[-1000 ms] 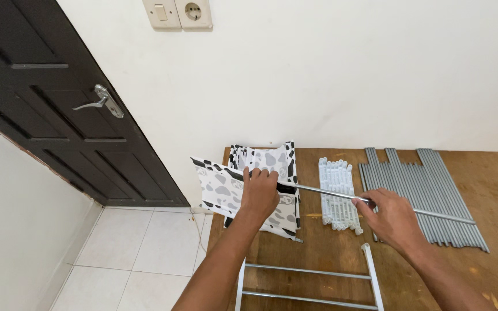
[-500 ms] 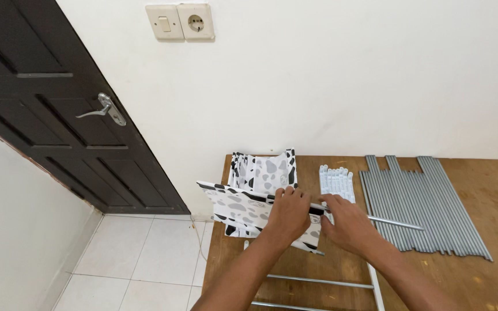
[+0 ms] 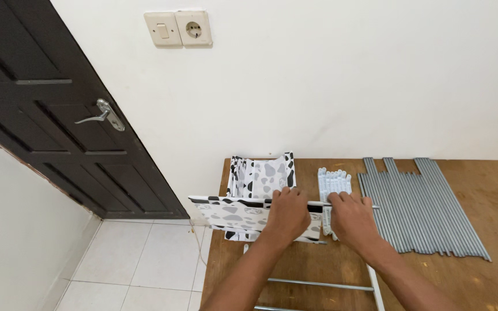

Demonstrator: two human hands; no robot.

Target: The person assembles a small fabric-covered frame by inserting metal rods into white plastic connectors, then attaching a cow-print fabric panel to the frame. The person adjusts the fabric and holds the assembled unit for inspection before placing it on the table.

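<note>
Left hand [image 3: 286,212] lies closed over the upper edge of a cow-patterned fabric panel [image 3: 231,214], fingers curled down on it. Right hand [image 3: 350,217] sits just beside it, gripping a thin grey rod [image 3: 370,206] whose free end pokes out to the right of the knuckles. The rod appears to run along the panel's top hem under both hands; how deep it sits inside the hem cannot be told.

Beyond the left hand, a stack of more patterned panels [image 3: 263,175] rests on the wooden table [image 3: 491,190], looking untouched. Beyond the right hand, a bundle of pale plastic connectors [image 3: 334,181]. To the right of the right hand, a large row of grey rods [image 3: 422,207] lies side by side, unused. Below the hands, a white metal frame [image 3: 318,285] with crossbars lies flat, partly cut off by the picture edge.

Judgement: early stage. One panel is being fitted with one rod; most rods, panels and connectors remain to be used.
</note>
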